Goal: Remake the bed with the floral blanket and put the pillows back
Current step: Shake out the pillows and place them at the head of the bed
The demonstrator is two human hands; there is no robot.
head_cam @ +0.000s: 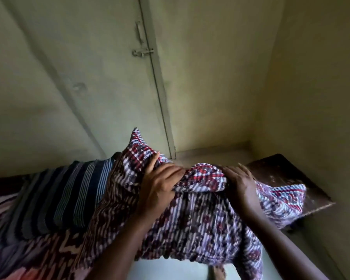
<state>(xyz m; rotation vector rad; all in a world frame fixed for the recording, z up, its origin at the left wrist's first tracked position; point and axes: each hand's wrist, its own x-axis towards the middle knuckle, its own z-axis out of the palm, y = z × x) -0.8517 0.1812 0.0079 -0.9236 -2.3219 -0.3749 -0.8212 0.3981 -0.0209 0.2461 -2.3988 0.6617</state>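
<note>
Hands on floral-print bundle (200,223) over bed (38,251): L hand (160,188) grips bunched top, R hand (239,183) lies on it, grip unclear. Soft, light, floppy; best gathered at edges.

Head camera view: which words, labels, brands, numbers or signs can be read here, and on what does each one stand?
None: no readable text appears. The red, white and blue patterned blanket in the left hand and right hand shows only stripes and flowers; the dark blue striped pillow, pale green door and dark wooden table bear no writing.
</note>
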